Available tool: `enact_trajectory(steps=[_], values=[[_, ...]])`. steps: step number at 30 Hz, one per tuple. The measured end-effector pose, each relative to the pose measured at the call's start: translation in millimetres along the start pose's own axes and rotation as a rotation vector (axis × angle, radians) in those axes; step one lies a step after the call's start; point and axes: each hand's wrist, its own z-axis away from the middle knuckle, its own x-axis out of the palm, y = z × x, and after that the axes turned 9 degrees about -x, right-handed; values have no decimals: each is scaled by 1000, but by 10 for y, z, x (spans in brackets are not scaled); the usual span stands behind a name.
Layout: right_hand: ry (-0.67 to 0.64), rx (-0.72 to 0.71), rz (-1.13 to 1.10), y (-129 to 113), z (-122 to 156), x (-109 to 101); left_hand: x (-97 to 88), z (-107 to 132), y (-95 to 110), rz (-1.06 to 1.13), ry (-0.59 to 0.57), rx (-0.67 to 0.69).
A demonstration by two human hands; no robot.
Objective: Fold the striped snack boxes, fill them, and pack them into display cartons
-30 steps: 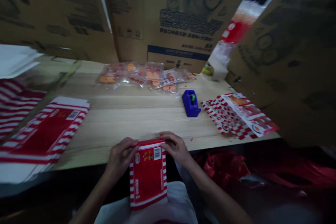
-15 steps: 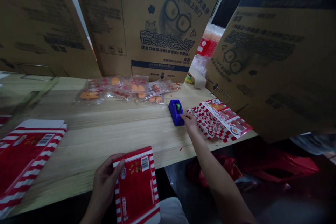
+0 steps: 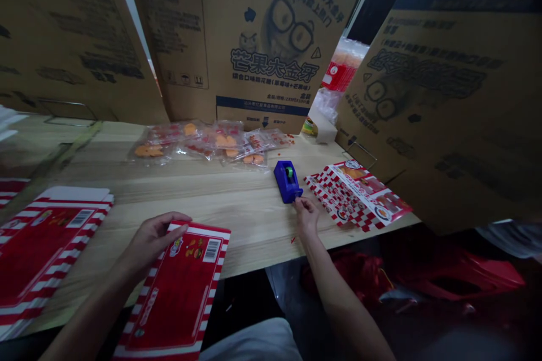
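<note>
My left hand [image 3: 149, 241] rests on the top edge of a flat red box with white stripes [image 3: 178, 293], which lies tilted over the front edge of the wooden table [image 3: 203, 197]. Its fingers are curled over the box's end. My right hand [image 3: 305, 214] is stretched out to the small blue tape dispenser [image 3: 287, 180], with its fingertips pinched together right at the dispenser's near end. What the fingers pinch is too small to make out.
A stack of flat red-and-white box blanks [image 3: 38, 248] lies at the left. Clear snack packets with orange pieces [image 3: 203, 144] lie at the back. Red-and-white checkered packs [image 3: 359, 194] sit at the right edge. Big brown cartons [image 3: 262, 39] wall in the table.
My right hand left the box and reached to the blue tape dispenser. My left hand moved the box left and laid it flatter on the table edge.
</note>
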Motion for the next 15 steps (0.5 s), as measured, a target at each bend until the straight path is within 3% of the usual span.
enact_trajectory(steps=[5, 8, 10, 13, 15], values=[[83, 33, -1, -23, 15, -43, 60, -113, -5, -120, -195, 2], [-3, 90, -56, -180, 131, -13, 114, -125, 6, -150, -287, -10], [-264, 119, -107, -373, 238, 93, 142, -140, -5, -142, -340, -19], [-847, 123, -196, -743, 413, 388, 200, -157, -55, -112, -402, -31], [-1147, 76, -216, -950, 529, 624, 247, -148, -89, -105, -429, -42]])
